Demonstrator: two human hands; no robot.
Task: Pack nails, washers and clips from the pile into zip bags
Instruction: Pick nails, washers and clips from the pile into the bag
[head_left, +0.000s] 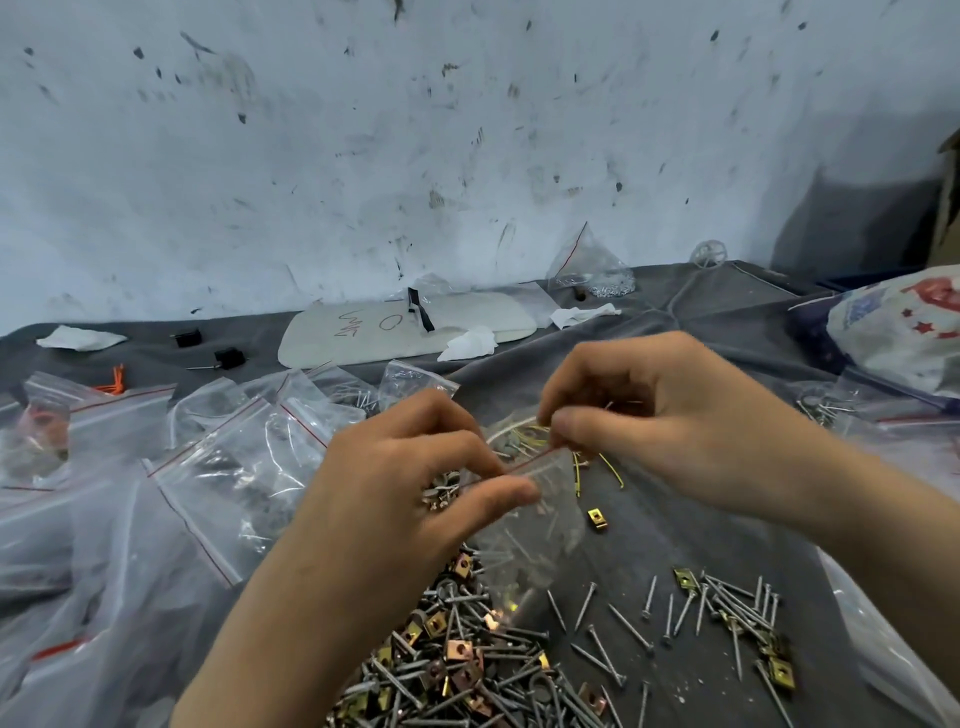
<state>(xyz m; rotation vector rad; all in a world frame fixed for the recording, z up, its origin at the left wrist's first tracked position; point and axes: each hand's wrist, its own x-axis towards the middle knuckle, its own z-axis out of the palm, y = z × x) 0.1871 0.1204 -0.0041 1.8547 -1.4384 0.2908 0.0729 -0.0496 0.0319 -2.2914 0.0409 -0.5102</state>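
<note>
Both hands hold one small clear zip bag (540, 525) above the grey cloth. My left hand (415, 478) pinches the bag's red-lined top edge between thumb and fingers. My right hand (660, 421) pinches the same edge further right, fingers curled. Nails show faintly through the bag. Below it lies the pile of nails, washers and brass clips (467, 660). Loose nails (727, 608) are spread to the right, and a single brass clip (597, 518) lies beside the bag.
Several filled zip bags (223, 467) lie heaped at the left. More clear bags (898, 649) run along the right edge. A white board (405, 327), tissues and a bag of small metal parts (592, 270) sit by the stained wall. A printed sack (904, 322) is at right.
</note>
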